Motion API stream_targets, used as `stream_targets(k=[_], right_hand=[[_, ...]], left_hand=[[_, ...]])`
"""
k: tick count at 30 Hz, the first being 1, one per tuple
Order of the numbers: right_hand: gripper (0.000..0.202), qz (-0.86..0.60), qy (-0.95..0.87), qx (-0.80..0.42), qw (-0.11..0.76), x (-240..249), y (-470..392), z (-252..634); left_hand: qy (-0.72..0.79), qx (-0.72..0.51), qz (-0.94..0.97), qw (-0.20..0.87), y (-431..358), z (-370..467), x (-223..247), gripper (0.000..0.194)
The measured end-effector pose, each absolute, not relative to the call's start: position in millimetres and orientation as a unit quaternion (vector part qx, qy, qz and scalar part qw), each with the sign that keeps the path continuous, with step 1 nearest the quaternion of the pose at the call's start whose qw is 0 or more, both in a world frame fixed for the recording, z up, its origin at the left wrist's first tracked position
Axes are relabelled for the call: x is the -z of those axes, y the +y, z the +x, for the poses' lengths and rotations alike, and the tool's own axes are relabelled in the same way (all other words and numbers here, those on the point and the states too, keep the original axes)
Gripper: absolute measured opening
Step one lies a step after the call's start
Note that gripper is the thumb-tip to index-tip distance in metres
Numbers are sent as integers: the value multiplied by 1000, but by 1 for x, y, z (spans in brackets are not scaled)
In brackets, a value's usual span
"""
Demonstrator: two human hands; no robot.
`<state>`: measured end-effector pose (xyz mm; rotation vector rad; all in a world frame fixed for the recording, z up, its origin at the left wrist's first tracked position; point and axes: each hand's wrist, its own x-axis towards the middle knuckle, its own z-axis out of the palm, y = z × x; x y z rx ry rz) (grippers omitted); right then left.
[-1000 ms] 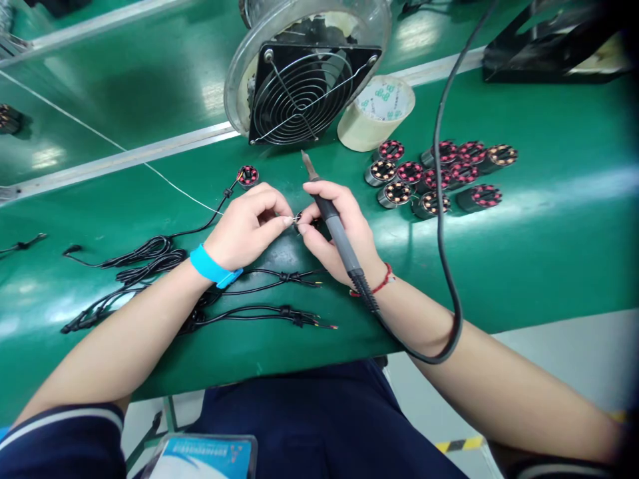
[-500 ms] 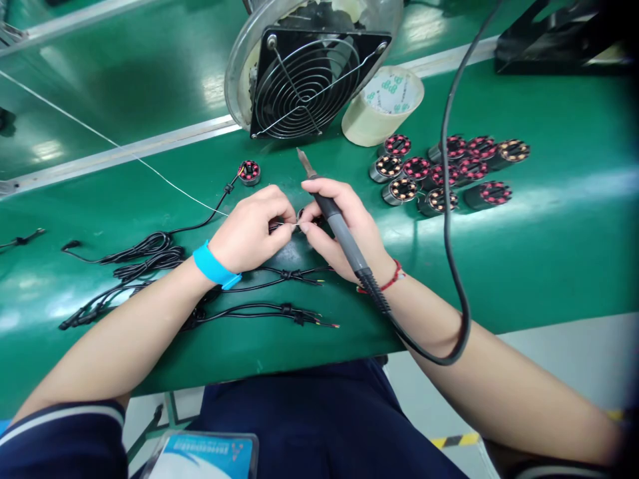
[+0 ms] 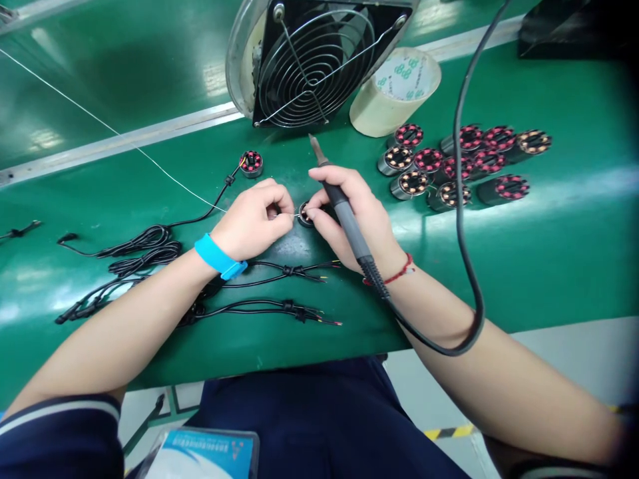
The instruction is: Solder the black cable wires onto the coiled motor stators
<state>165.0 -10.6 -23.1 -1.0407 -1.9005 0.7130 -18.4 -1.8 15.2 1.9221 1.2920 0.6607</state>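
Note:
My left hand [image 3: 255, 218], a blue band at its wrist, is closed in a pinch on a thin silvery solder wire [image 3: 174, 181]. The wire's short end points at a small round motor stator [image 3: 303, 217] on the green table. My right hand [image 3: 367, 219] grips a soldering iron [image 3: 351, 229] across the palm, its bare tip pointing up and away from the stator. The thumb and a fingertip of that hand also touch the stator and partly cover it. Behind my left hand, another stator [image 3: 251, 163] with red windings is joined to a black cable [image 3: 207, 214].
A fan [image 3: 312, 80] with a wire guard stands ahead, beside a tape roll [image 3: 382, 106]. Several stators [image 3: 456, 166] are grouped at the right. Coiled black cables [image 3: 150, 249] lie on the left, and the iron's cord [image 3: 462, 246] loops over my right forearm.
My fingertips have drawn slightly apart, and the stator between them shows more plainly. The whole view has shifted a little. Both hands keep their holds.

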Motion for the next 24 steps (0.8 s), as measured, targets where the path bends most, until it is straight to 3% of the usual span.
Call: stream_targets(k=[5,15,20,24], right_hand=[[43,-417,-741,-288,440,21,-14,168],[11,-452,-703,-201,511,-8,-23,184],[8,-417,-676,-184,579,-7,-29,187],[12,-421,-686,-181,565,-10,-33,188]], left_hand=[[502,-259,736,374,-2,-17,-13,8],[491,-246,778,305,-5,-13,-12,12],[493,-238,786,288,-6,-11,-13,13],[491,-241,787,286,-6,-11,-12,14]])
